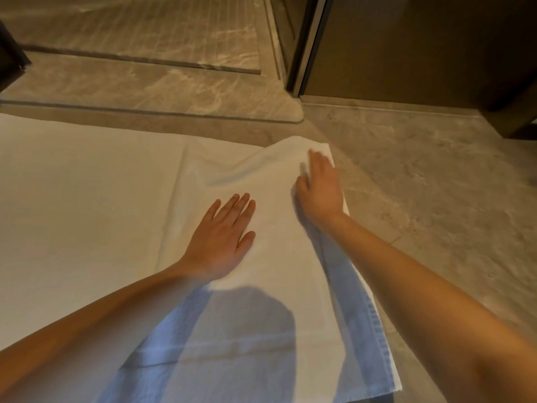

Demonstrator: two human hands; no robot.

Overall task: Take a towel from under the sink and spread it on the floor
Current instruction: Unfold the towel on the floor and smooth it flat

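A large white towel [96, 205] lies spread over the marble floor, filling the left and lower middle of the view. My left hand [223, 231] rests flat on it, palm down with the fingers apart. My right hand [319, 184] lies on the towel's far right corner, which is slightly raised and creased. The fingers curl over the cloth near the edge; whether they pinch it is unclear. A shadow falls on the towel's near part.
Grey-brown marble floor [421, 184] stretches to the right of the towel. A raised stone threshold [162, 97] with a rounded corner runs behind it. A dark door frame [302, 45] and a wooden panel [406, 48] stand at the back right.
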